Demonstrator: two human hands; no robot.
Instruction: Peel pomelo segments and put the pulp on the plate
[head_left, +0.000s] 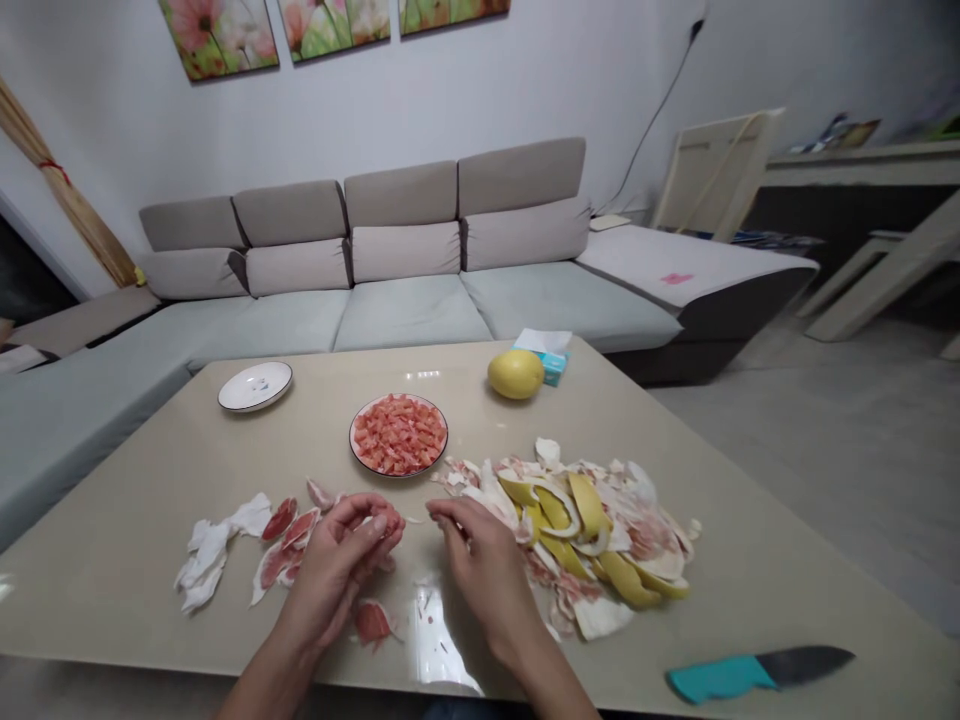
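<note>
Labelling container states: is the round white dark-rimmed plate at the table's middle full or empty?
Full: chunky red-pink fruit pieces heap across the plate, leaving only a thin edge showing.

A small piece of pinkish-red pomelo flesh (394, 527) sits in the fingers of the left hand (346, 552), partly hidden by them. Close beside that hand, several pomelo segments (279, 520) lie in a loose cluster on the tabletop (300, 440), red flesh edged with pale membrane. Another segment (371, 622) lies apart, red side showing.
</note>
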